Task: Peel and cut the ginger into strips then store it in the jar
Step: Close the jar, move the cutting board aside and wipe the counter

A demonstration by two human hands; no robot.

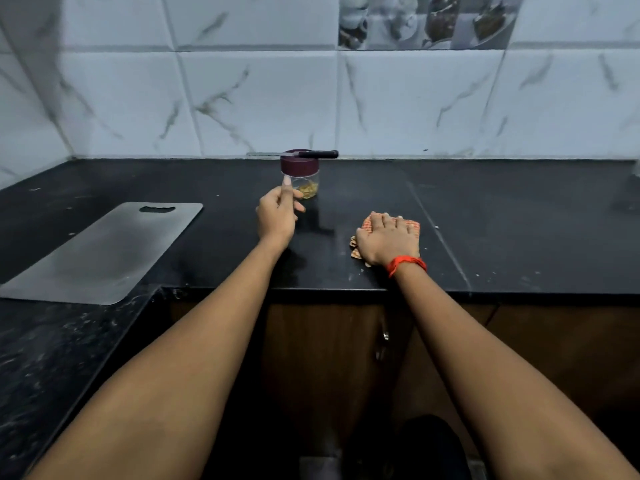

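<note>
A small clear jar (pixel 306 185) with a maroon lid (pixel 299 165) stands on the black counter (pixel 502 230), with ginger strips (pixel 308 190) lying in its bottom. A black-handled knife (pixel 313 154) lies flat across the lid. My left hand (pixel 277 214) is at the jar's near left side; its raised finger touches the jar wall, the other fingers loosely curled. My right hand (pixel 388 239) presses flat on an orange checked cloth (pixel 412 226) to the right of the jar.
A steel cutting board (pixel 100 251) lies on the counter's left part. The tiled wall (pixel 311 98) rises right behind the jar. The counter's front edge (pixel 346 291) runs below my wrists, with wooden cabinet doors (pixel 311 358) under it.
</note>
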